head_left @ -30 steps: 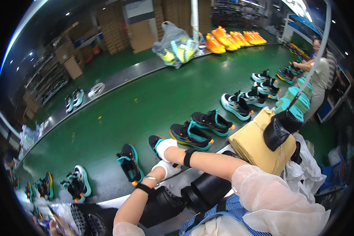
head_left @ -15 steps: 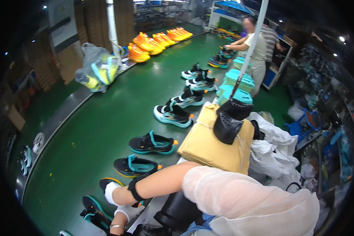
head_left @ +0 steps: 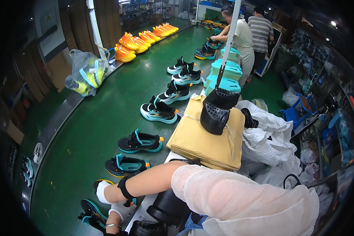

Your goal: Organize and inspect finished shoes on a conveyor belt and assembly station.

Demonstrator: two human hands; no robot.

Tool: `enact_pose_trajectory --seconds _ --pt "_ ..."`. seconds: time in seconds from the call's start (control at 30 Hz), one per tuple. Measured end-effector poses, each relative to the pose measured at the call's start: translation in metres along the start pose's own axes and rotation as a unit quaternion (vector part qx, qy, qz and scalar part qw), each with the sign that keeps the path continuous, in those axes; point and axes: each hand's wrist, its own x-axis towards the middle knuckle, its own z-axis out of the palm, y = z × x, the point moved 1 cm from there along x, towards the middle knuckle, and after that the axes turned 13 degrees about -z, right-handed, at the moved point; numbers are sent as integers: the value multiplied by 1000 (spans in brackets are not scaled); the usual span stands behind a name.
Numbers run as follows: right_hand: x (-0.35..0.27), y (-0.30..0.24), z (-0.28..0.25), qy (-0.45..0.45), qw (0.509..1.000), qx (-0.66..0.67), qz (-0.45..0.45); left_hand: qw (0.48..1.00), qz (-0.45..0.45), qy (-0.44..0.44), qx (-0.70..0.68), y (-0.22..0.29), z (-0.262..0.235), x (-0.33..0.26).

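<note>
Both my hands wear white gloves and are at a black sneaker [head_left: 99, 182] with a yellow sole edge, on the green conveyor belt. My right hand [head_left: 102, 191] is closed over its side; the fingertips are hidden. Below it, my left hand [head_left: 122, 210], with a bracelet at the wrist, closes on the sneaker near the heel, its fingers partly covered. My right forearm hides much of the shoe. A black-and-teal sneaker [head_left: 93, 210] lies nearer me, and another with a teal lining [head_left: 126, 166] lies just beyond my hands.
More sneakers [head_left: 159, 111] line the green belt [head_left: 94, 129]. A tan paper stack [head_left: 208, 145] carries black clogs [head_left: 214, 118]; teal insoles [head_left: 226, 70] are piled behind. A white pole [head_left: 230, 43] rises there. Orange shoes [head_left: 126, 53] and a plastic bag [head_left: 88, 74] lie across. Two people stand farther off.
The view has shifted, so the belt, shoes and paper stack appear farther left and slightly higher. Both hands stay at the same sneaker.
</note>
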Motion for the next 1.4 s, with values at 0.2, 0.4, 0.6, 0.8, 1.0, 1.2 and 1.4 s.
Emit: enact_pose_trajectory --seconds 0.2,0.4,0.6,0.8,1.0,1.2,1.4 --pt "-16 -16 -9 10 998 -48 -36 985 -75 -93 -124 -28 10 5" --pt "-13 -21 -15 -21 989 -116 -92 986 -52 -121 -104 -59 27 31" --pt "21 -18 6 0 1000 -8 -19 998 56 -18 4 -89 55 56" --pt "18 -19 8 46 999 -6 22 998 23 1 65 -54 34 35" --pt "-37 -13 -14 100 976 185 51 986 -33 74 142 -39 10 2" --pt "-116 -56 -31 49 992 93 -75 949 24 265 167 -73 14 -75" --pt "-131 -80 -19 56 991 18 -124 927 -81 363 -39 -82 16 -196"
